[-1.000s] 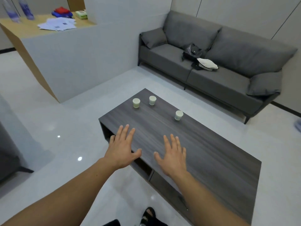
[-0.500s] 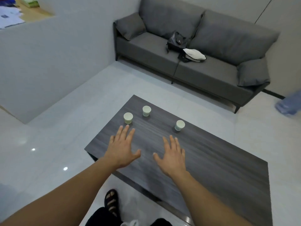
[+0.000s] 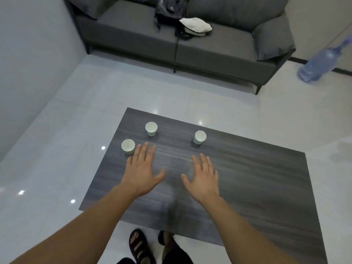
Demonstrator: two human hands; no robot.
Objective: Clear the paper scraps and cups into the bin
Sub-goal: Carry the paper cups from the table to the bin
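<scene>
1. Grey sofa (image 3: 190, 44) across the far side, with a dark bag (image 3: 167, 10) and a white cap (image 3: 196, 25) on the seat. No bin and no paper scraps in view.
2. Dark wood table (image 3: 247, 178) directly below. Three cups stand upright on its far-left part.
3. Left hand (image 3: 142, 171) and right hand (image 3: 202, 178) are held out over the table, palms down, fingers straight and spread, holding nothing.
4. Cups: near cup (image 3: 128, 146) just beside the left fingertips, contact unclear; far cup (image 3: 151, 128) behind it; right cup (image 3: 200, 136) ahead of the right hand, apart.
5. Step, as judged: reach for the first cups, nothing collected yet. The next move calls for curling the fingers round the near cup and the right cup, then finding the bin.
6. Change from a second ago: the view has closed in and tilted down, the side counter has dropped out of sight, and the left hand has come up beside the near cup.
</scene>
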